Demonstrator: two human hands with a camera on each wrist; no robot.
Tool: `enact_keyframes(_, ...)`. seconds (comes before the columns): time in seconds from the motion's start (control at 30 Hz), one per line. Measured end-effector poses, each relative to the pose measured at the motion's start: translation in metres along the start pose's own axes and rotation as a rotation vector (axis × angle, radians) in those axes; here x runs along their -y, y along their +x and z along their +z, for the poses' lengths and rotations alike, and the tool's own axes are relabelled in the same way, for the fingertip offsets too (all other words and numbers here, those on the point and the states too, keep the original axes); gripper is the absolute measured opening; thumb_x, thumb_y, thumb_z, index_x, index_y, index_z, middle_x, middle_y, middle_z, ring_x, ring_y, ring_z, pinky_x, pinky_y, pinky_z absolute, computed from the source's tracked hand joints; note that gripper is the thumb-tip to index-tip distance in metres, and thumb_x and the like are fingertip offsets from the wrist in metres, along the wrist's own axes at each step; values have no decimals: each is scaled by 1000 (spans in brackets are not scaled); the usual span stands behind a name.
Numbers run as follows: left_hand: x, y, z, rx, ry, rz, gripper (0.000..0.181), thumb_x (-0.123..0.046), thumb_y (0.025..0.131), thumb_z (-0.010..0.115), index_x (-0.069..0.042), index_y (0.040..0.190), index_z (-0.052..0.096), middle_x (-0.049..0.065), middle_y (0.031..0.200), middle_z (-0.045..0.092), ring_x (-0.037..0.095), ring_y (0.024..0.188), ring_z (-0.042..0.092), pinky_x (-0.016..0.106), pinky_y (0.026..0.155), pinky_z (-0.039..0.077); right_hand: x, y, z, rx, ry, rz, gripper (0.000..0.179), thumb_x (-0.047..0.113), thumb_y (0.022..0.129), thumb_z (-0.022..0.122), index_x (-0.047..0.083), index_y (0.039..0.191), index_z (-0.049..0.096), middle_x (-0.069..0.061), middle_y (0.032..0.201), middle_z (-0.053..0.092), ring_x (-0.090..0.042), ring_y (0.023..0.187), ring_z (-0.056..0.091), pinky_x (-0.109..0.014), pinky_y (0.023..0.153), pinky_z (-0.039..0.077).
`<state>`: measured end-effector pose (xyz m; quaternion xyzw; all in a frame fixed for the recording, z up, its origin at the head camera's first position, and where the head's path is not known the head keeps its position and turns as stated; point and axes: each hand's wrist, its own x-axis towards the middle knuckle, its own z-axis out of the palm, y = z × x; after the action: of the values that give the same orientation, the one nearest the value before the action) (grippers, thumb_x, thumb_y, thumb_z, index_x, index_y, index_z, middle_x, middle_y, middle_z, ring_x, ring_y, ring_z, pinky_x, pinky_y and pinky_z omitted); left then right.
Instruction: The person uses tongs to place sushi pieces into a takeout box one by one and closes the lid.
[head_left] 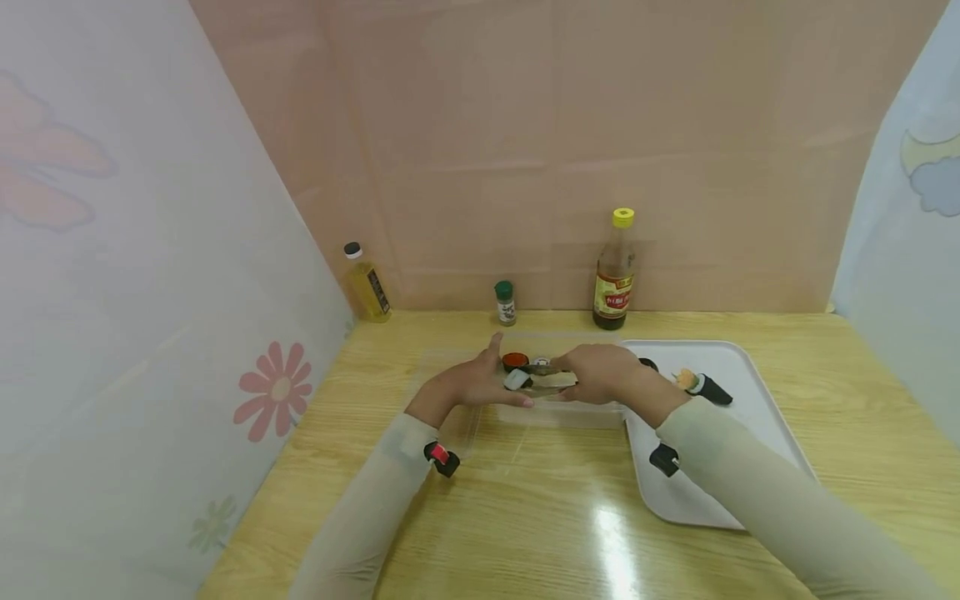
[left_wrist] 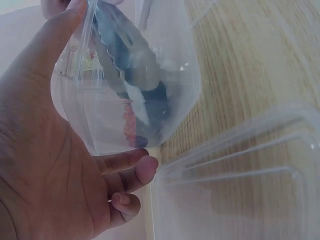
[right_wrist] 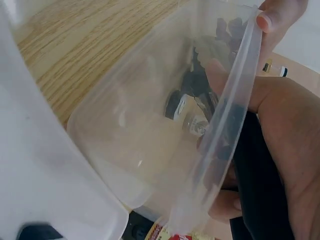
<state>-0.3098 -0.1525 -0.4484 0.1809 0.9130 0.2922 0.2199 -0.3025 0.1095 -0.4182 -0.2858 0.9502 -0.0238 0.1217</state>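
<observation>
My right hand grips black-handled tongs, whose scalloped metal ends reach into a clear plastic container. Close to the tong ends, in the left wrist view, lies a sushi piece of white rice, dark seaweed and orange topping; whether the tongs pinch it I cannot tell. My left hand holds the container's left end, thumb on the near side and other fingers around the outside. Inside sit a red-topped sushi piece and a small round roll.
A clear lid lies left of the container, partly under my left forearm. To the right, a white tray bears a dark cone-shaped sushi roll. Along the back wall stand an oil bottle, a green-capped seasoning jar and a yellow-capped sauce bottle.
</observation>
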Motion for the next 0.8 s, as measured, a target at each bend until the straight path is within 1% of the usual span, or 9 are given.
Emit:
enact_keyframes(0.13, 2, 3, 0, 2, -5, -16, 142, -69, 83, 80, -31, 165, -29, 16, 179, 7, 40, 163, 21, 62, 127, 31, -5, -6, -3, -33, 30, -3, 63, 49, 99, 72, 19, 153, 59, -8, 147, 67, -35, 130, 67, -57, 99, 57)
enact_keyframes(0.27, 3, 4, 0, 12, -33, -18, 142, -68, 82, 81, -33, 165, -29, 16, 179, 6, 41, 163, 22, 62, 127, 30, -12, -17, -9, -81, 49, -12, 61, 50, 100, 71, 18, 151, 60, -9, 147, 67, -35, 131, 66, -59, 102, 56)
enact_keyframes(0.4, 3, 2, 0, 28, -37, -17, 143, -69, 82, 81, -33, 164, -30, 15, 180, 3, 39, 165, 17, 62, 128, 29, -22, -34, -15, -116, 59, -13, 61, 51, 101, 69, 19, 151, 60, -9, 148, 67, -37, 130, 67, -61, 101, 55)
enact_keyframes(0.5, 1, 0, 1, 30, -35, -22, 143, -69, 82, 81, -34, 164, -31, 13, 180, 2, 38, 165, 16, 61, 129, 28, -35, -50, -18, -164, 100, -6, 59, 50, 103, 66, 19, 152, 59, -10, 146, 68, -36, 126, 69, -61, 99, 55)
enact_keyframes(0.6, -1, -1, 3, 33, -39, -24, 142, -70, 82, 81, -35, 164, -30, 12, 180, 2, 37, 165, 15, 60, 129, 28, -52, -68, -19, -235, 155, 23, 56, 48, 104, 65, 19, 152, 60, -11, 140, 71, -29, 116, 71, -57, 96, 56)
enact_keyframes(0.67, -3, -1, 3, 35, -40, -25, 142, -70, 82, 80, -35, 164, -30, 11, 180, 2, 37, 166, 15, 60, 129, 28, -65, -81, -20, -280, 178, 52, 56, 49, 105, 64, 19, 152, 61, -9, 132, 75, -23, 106, 69, -53, 91, 56)
enact_keyframes(0.7, -4, -1, 4, 38, -40, -25, 142, -71, 81, 80, -35, 164, -30, 11, 180, 2, 36, 165, 15, 60, 129, 28, -72, -87, -20, -296, 190, 65, 56, 49, 105, 64, 18, 151, 61, -9, 130, 75, -22, 103, 68, -53, 90, 56)
enact_keyframes(0.77, -5, 0, 3, 41, -41, -25, 142, -71, 81, 80, -34, 164, -30, 10, 180, 2, 36, 165, 16, 59, 129, 28, -85, -99, -20, -315, 199, 82, 57, 49, 105, 64, 17, 151, 61, -5, 117, 76, -18, 93, 63, -46, 85, 54)
enact_keyframes(0.8, -5, 0, 4, 41, -38, -28, 142, -71, 81, 80, -35, 164, -30, 10, 180, 3, 36, 165, 16, 59, 129, 28, -92, -105, -19, -317, 200, 87, 58, 49, 105, 64, 15, 151, 61, -5, 117, 77, -17, 93, 63, -46, 85, 54)
